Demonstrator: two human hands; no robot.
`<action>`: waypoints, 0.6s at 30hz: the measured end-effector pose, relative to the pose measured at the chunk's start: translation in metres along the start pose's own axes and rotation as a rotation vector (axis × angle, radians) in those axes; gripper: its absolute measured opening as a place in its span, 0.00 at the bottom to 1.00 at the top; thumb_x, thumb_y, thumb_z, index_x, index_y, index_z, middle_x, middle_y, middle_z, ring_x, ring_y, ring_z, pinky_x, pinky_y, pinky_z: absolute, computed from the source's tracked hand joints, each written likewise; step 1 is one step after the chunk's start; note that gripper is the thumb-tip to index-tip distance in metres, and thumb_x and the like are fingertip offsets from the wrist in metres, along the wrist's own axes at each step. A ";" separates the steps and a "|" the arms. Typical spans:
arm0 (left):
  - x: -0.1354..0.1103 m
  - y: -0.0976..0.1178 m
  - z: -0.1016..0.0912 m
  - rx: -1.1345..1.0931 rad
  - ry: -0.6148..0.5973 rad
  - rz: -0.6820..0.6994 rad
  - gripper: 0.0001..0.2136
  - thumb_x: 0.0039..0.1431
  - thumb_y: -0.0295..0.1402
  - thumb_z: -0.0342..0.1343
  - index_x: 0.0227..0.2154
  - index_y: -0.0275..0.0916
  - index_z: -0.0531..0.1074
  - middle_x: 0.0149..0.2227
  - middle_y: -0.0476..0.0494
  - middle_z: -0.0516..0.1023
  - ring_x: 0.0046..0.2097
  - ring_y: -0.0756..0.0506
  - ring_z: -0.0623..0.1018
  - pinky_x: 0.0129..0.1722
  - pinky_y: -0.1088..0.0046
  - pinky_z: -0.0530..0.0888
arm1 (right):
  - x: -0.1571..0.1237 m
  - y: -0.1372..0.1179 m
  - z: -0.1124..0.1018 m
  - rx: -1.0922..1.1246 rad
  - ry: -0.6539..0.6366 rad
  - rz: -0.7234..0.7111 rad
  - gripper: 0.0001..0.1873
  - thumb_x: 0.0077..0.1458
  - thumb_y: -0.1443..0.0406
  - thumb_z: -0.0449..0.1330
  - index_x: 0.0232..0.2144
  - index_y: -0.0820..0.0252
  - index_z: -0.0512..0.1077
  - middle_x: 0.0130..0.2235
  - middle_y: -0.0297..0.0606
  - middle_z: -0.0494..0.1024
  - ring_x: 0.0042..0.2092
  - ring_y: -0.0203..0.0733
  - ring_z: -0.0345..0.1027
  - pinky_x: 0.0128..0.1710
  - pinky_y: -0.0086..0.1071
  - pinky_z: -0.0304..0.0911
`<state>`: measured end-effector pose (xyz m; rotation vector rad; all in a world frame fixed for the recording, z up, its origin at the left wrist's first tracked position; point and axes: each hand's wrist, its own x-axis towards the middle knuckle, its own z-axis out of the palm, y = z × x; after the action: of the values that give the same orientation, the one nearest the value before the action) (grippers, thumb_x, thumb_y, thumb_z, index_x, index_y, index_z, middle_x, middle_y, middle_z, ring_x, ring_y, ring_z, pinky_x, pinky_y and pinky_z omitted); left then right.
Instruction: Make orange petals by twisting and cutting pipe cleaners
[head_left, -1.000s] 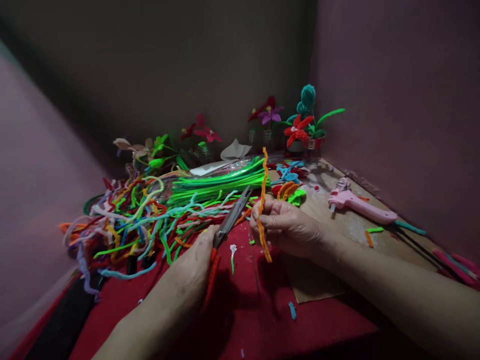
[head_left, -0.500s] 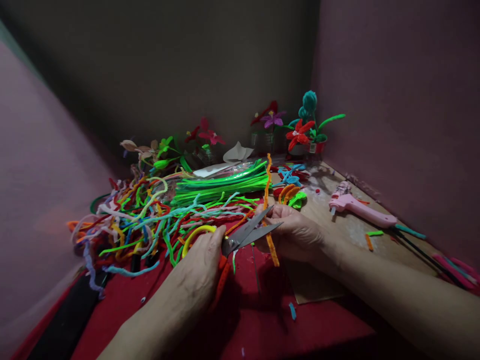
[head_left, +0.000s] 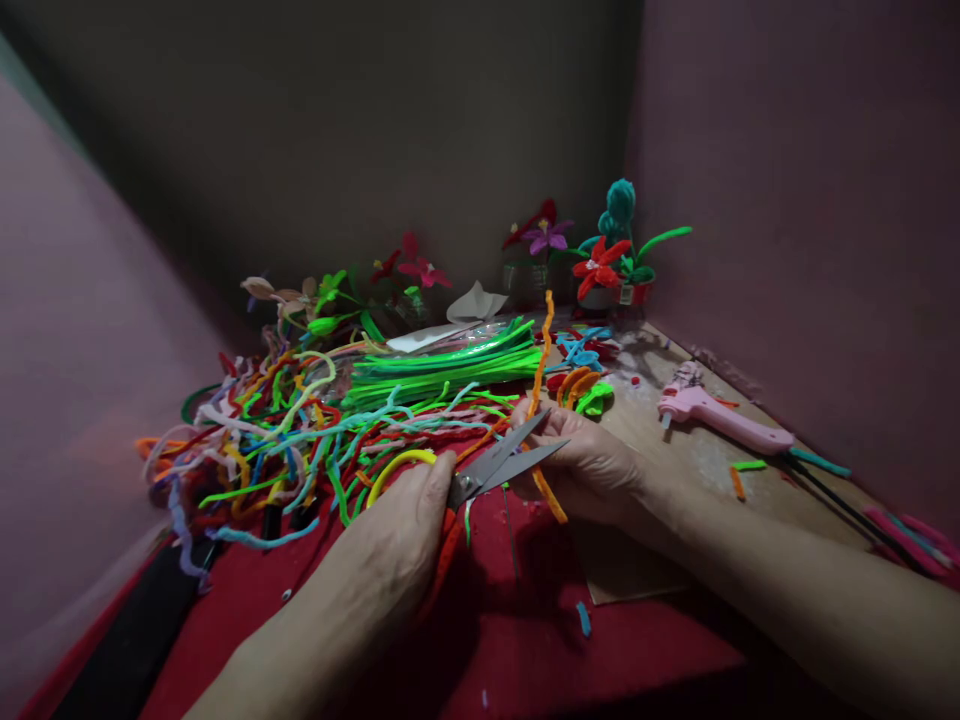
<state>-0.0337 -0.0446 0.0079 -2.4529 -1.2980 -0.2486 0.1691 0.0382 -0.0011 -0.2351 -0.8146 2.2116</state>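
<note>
My left hand (head_left: 405,525) is closed around the handles of a pair of scissors (head_left: 491,470); a yellow loop shows above the hand and an orange-red one below it. The blades are parted and point right, towards my right hand (head_left: 581,450). That hand pinches an orange pipe cleaner (head_left: 543,360), which stands up above the fingers and hangs down below them. The blades cross the pipe cleaner near the fingertips. A tangle of coloured pipe cleaners (head_left: 300,450) lies left of the hands, with a bundle of green pipe cleaners (head_left: 450,365) behind them.
A pink glue gun (head_left: 724,418) rests on the board (head_left: 667,470) at the right. Finished orange loops (head_left: 579,386) and a blue piece (head_left: 589,348) lie behind my right hand. Pipe-cleaner flowers (head_left: 600,265) stand along the back. A blue scrap (head_left: 584,618) lies on the red cloth (head_left: 525,660).
The orange pipe cleaner has tilted, its top end shifting right and up and its lower end slightly right. The scissors have moved slightly right, with their blades still parted.
</note>
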 end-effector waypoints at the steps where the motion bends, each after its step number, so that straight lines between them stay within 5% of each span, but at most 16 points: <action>1: -0.001 0.000 0.001 0.010 -0.007 -0.010 0.29 0.56 0.20 0.38 0.60 0.31 0.37 0.48 0.29 0.68 0.48 0.40 0.71 0.46 0.62 0.71 | 0.000 0.000 0.000 0.000 0.001 0.001 0.13 0.41 0.71 0.65 0.28 0.60 0.64 0.21 0.26 0.67 0.19 0.29 0.61 0.19 0.23 0.56; 8: -0.002 0.001 0.002 0.095 0.017 -0.016 0.24 0.56 0.20 0.37 0.57 0.31 0.46 0.45 0.31 0.71 0.44 0.41 0.74 0.43 0.64 0.73 | 0.001 0.002 -0.002 -0.022 -0.040 -0.012 0.12 0.40 0.72 0.65 0.27 0.61 0.64 0.21 0.27 0.68 0.21 0.28 0.61 0.22 0.24 0.56; 13: -0.006 -0.007 -0.002 -0.048 -0.017 -0.104 0.22 0.57 0.23 0.38 0.55 0.32 0.48 0.45 0.33 0.72 0.40 0.46 0.77 0.37 0.74 0.74 | 0.003 -0.006 -0.005 -0.067 -0.041 -0.035 0.11 0.40 0.68 0.66 0.26 0.62 0.66 0.23 0.31 0.70 0.23 0.29 0.60 0.23 0.23 0.55; 18: -0.008 -0.023 0.012 -0.087 -0.312 -0.386 0.19 0.56 0.28 0.41 0.51 0.34 0.57 0.45 0.32 0.72 0.38 0.42 0.77 0.33 0.67 0.73 | 0.003 -0.012 0.000 -0.165 0.008 -0.064 0.07 0.41 0.70 0.64 0.25 0.64 0.69 0.25 0.33 0.71 0.24 0.28 0.61 0.25 0.23 0.56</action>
<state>-0.0575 -0.0339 -0.0002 -2.3584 -1.9325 -0.0152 0.1745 0.0464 0.0065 -0.2933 -0.9884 2.0846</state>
